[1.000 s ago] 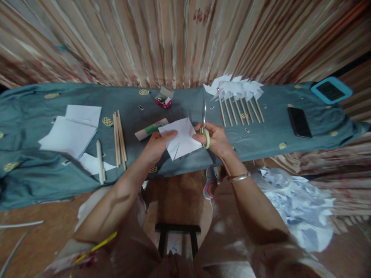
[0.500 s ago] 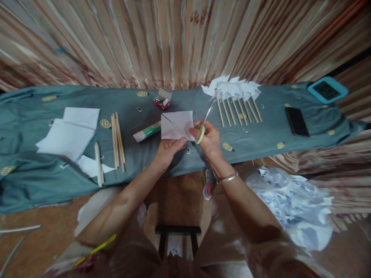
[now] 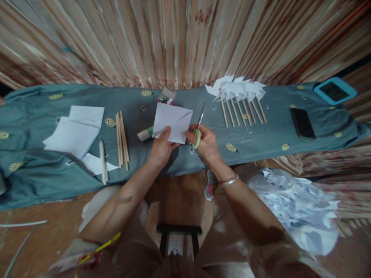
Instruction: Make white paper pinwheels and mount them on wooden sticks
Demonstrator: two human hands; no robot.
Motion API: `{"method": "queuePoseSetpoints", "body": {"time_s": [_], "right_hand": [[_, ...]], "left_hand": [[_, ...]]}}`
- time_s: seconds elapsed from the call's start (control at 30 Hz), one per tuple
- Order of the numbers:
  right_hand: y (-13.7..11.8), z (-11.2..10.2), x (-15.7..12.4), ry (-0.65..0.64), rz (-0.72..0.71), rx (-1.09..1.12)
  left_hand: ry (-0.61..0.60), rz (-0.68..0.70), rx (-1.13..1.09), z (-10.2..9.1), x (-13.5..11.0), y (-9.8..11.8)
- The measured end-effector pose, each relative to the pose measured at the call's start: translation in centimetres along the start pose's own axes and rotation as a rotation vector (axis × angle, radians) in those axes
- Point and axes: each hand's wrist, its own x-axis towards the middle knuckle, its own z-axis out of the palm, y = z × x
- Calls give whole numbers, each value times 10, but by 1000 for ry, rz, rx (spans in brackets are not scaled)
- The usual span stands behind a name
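Head view: left hand (image 3: 161,150) pinches the paper (image 3: 173,119) at its near edge; right hand (image 3: 207,146), closed around scissors (image 3: 198,136), adjoins its right edge, blades pointing away.

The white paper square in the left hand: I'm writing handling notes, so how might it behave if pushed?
The white paper square would probably bend, as it looks thin. It is likely light: the left hand pinches it by its near edge. Lines running in from its far corners look like cuts, so flaps there may tear.
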Motion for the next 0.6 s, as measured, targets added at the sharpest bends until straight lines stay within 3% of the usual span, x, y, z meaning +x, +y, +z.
{"method": "queuePoseSetpoints", "body": {"time_s": [0.37,0.6], "right_hand": [[-19,-15,-18,-496,229,-217],[-19,-21,-20,-628,245,-280]], "left_hand": [[-51,-1,-54,-12,13,32],[-56,-6,-20,-6,10,33]]}}
